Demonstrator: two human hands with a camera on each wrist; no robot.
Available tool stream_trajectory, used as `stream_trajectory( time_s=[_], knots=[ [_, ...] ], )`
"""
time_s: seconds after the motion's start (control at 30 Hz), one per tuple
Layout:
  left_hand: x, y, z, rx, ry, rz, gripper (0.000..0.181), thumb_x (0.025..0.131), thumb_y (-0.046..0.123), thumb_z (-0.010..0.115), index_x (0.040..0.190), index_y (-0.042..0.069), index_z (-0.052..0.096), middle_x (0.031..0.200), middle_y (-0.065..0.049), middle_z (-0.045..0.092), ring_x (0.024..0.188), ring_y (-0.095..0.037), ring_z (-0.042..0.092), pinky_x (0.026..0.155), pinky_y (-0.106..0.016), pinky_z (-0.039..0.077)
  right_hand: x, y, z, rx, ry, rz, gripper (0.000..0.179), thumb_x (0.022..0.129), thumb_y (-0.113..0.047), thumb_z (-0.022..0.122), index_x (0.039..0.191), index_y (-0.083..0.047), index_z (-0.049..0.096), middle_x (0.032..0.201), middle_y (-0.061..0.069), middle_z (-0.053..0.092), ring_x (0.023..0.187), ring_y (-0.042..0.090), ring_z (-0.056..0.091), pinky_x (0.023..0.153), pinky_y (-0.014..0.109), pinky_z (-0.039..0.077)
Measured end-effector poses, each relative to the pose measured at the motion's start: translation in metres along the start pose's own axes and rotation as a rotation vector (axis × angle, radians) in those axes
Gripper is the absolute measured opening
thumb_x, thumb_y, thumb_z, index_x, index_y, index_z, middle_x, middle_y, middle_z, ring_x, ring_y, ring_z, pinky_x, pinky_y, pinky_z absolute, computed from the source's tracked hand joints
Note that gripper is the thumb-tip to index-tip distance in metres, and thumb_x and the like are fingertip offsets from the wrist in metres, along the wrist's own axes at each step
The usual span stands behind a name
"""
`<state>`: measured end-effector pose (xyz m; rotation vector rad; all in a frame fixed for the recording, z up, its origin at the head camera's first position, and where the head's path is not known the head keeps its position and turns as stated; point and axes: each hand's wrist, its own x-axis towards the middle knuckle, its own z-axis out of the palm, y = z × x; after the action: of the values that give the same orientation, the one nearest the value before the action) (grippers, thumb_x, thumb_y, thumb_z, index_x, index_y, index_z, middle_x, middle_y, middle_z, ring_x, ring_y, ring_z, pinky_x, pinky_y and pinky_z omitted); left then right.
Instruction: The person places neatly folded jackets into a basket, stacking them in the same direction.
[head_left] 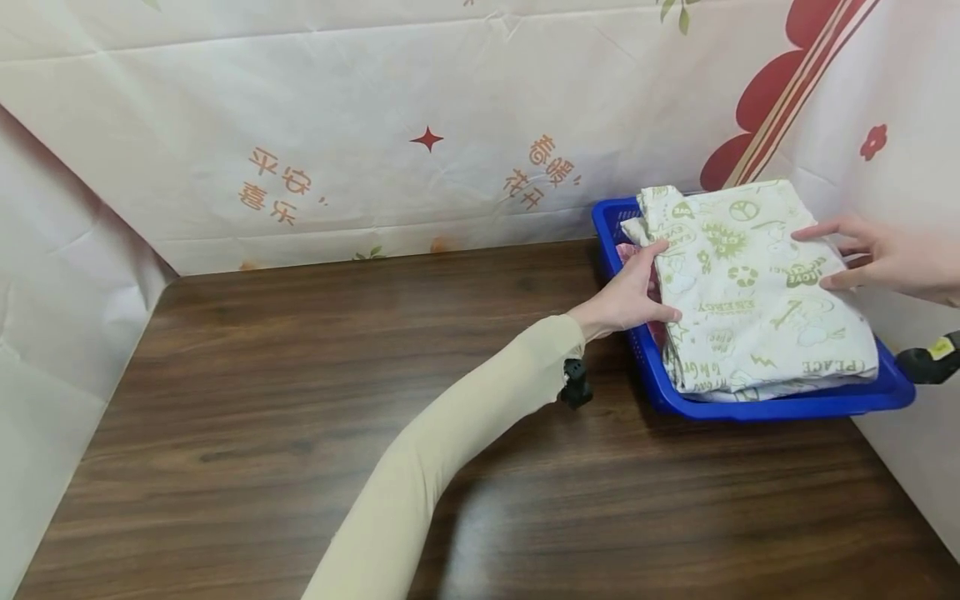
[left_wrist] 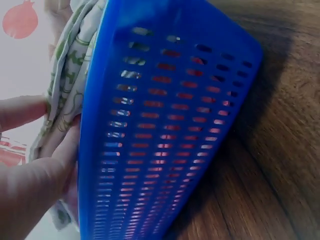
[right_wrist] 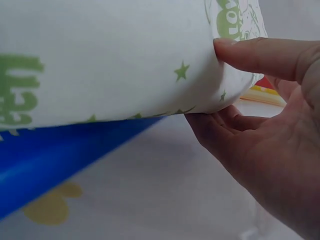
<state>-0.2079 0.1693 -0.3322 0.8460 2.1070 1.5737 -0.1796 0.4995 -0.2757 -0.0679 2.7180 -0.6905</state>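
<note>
A folded white cloth with green print (head_left: 757,283) lies at the top of a blue plastic basket (head_left: 765,410) at the table's right. My left hand (head_left: 626,292) grips the cloth's left edge, and the left wrist view has the thumb and fingers about the fold (left_wrist: 70,85), beside the perforated basket wall (left_wrist: 165,115). On the opposite side, my right hand (head_left: 885,254) holds the cloth's right edge. Its thumb presses the upper face in the right wrist view, while the other fingers curl beneath. Reddish-pink fabric (head_left: 627,251) shows under the white cloth, mostly hidden by it.
The brown wooden table (head_left: 300,417) stretches left and forward of the basket. Behind it hangs a white printed curtain (head_left: 375,100), which also runs along both sides. A black wrist device (head_left: 575,385) sits by the left cuff, close to the basket.
</note>
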Motion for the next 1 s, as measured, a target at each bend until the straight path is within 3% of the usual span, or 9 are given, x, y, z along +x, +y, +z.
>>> stream_trajectory(
  time_s=[0.1,0.2,0.33,0.4,0.53,0.63,0.7,0.77,1.0],
  knots=[
    [0.0,0.004,0.002,0.09,0.009,-0.084,0.097,0.077,0.005,0.082,0.153,0.013,0.023,0.148,-0.001,0.033,0.114,-0.007,0.045,0.09,-0.012,0.035,0.003,0.0,0.008,-0.003,-0.012,-0.027,0.074,0.094,-0.019,0.064,0.153,-0.023,0.02,0.142,0.037,0.016,0.112,0.052,0.033,0.087,0.076,0.027],
    [0.001,0.007,0.003,0.107,-0.006,-0.148,0.098,0.078,0.007,0.081,0.154,0.016,0.021,0.152,0.003,0.029,0.131,-0.003,0.034,0.098,-0.015,0.033,0.007,0.001,0.015,-0.03,0.004,-0.047,0.071,0.092,-0.016,0.066,0.15,-0.012,0.025,0.138,0.034,0.028,0.106,0.047,0.042,0.085,0.07,0.038],
    [0.0,0.01,0.006,0.186,-0.015,-0.168,0.097,0.08,0.012,0.079,0.155,0.017,0.017,0.155,0.006,0.024,0.14,-0.002,0.018,0.103,-0.017,0.029,0.01,0.002,0.019,-0.041,0.015,-0.062,0.066,0.092,-0.01,0.066,0.147,-0.008,0.03,0.135,0.033,0.032,0.105,0.048,0.045,0.081,0.062,0.041],
    [-0.001,0.011,0.007,0.255,-0.004,-0.171,0.098,0.081,0.016,0.079,0.156,0.018,0.016,0.155,0.005,0.025,0.141,-0.005,0.014,0.103,-0.018,0.03,0.01,0.001,0.02,-0.04,0.007,-0.061,0.064,0.092,-0.009,0.065,0.146,-0.004,0.029,0.135,0.035,0.03,0.107,0.051,0.041,0.082,0.066,0.038],
    [-0.005,0.012,0.005,0.499,0.037,-0.149,0.09,0.082,0.026,0.077,0.154,0.016,0.023,0.156,-0.004,0.023,0.144,-0.018,0.011,0.105,-0.024,0.03,0.011,-0.01,0.023,-0.089,-0.029,-0.035,0.065,0.094,-0.014,0.064,0.145,0.002,0.027,0.136,0.04,0.026,0.112,0.057,0.033,0.086,0.074,0.03],
    [-0.01,0.014,0.0,0.764,0.044,-0.107,0.068,0.084,0.034,0.073,0.143,0.015,0.044,0.152,-0.013,0.027,0.143,-0.031,0.011,0.108,-0.028,0.027,0.009,-0.022,0.026,-0.167,-0.074,-0.02,0.071,0.093,-0.022,0.066,0.145,0.004,0.026,0.135,0.044,0.023,0.114,0.06,0.029,0.085,0.078,0.027],
    [-0.014,0.013,-0.004,0.871,0.033,-0.09,0.051,0.086,0.04,0.07,0.129,0.017,0.055,0.149,-0.014,0.03,0.142,-0.033,0.01,0.109,-0.03,0.027,0.008,-0.031,0.027,-0.212,-0.092,-0.021,0.075,0.091,-0.025,0.068,0.145,0.005,0.026,0.135,0.044,0.021,0.115,0.061,0.026,0.084,0.079,0.026],
    [-0.018,0.01,-0.008,0.887,0.006,-0.086,0.046,0.088,0.046,0.066,0.125,0.02,0.058,0.149,-0.012,0.031,0.142,-0.032,0.005,0.109,-0.033,0.028,0.005,-0.038,0.028,-0.248,-0.094,-0.032,0.076,0.089,-0.025,0.07,0.145,0.005,0.028,0.133,0.043,0.022,0.115,0.06,0.026,0.083,0.079,0.027],
    [-0.037,-0.015,-0.032,0.773,-0.019,-0.033,0.069,0.09,0.046,0.065,0.148,0.02,0.038,0.156,-0.017,0.016,0.143,-0.034,0.001,0.111,-0.043,0.023,0.005,-0.057,0.032,-0.245,-0.076,-0.14,0.074,0.09,-0.022,0.069,0.147,0.002,0.029,0.14,0.039,0.024,0.123,0.059,0.022,0.086,0.077,0.027]
  ],
)
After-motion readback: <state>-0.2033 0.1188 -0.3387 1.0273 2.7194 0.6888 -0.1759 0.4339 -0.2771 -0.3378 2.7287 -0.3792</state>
